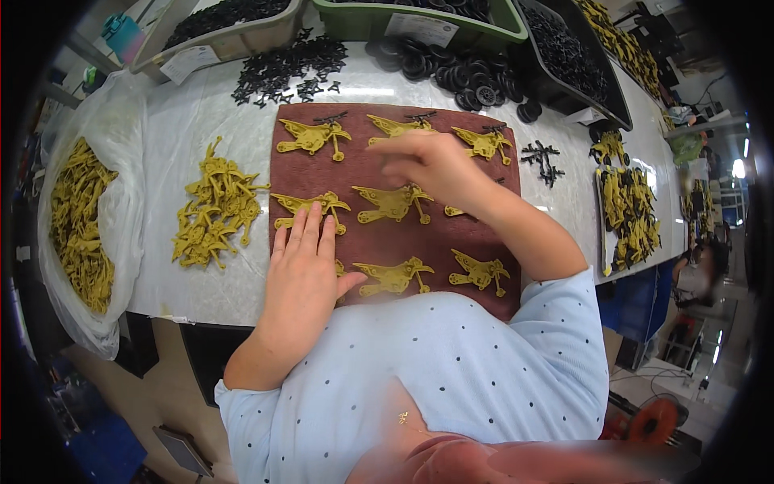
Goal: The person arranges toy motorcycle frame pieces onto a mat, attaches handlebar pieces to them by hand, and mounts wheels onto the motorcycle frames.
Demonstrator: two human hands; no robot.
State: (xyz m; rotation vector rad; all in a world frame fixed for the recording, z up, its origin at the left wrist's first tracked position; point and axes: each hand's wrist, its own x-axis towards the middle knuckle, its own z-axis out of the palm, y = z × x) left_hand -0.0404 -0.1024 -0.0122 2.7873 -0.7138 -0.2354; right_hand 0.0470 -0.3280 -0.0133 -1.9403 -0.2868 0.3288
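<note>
On a reddish-brown cloth mat point(387, 234), flat yellow plastic pieces shaped like toy motorbike bodies lie in rows. My left hand point(302, 262) lies flat, fingers stretched, its fingertips on the yellow piece point(330, 202) at the middle left. Over the upper middle hovers my right hand point(431, 165), its fingers bent and smeared by motion; whether they hold anything is unclear. It partly covers the top-middle yellow piece point(395, 125). Below it is the centre piece point(387, 204). A small black part point(330, 118) lies along the top-left yellow piece point(310, 139), and the other top-row pieces carry similar ones.
Left of the mat are a yellow pile point(214, 210) and a plastic bag point(121, 161) of yellow pieces. Behind lie black parts point(290, 68), black wheels point(476, 77) and bins, including a green bin point(347, 24). Black parts point(542, 161) and yellow assemblies point(629, 214) are at right.
</note>
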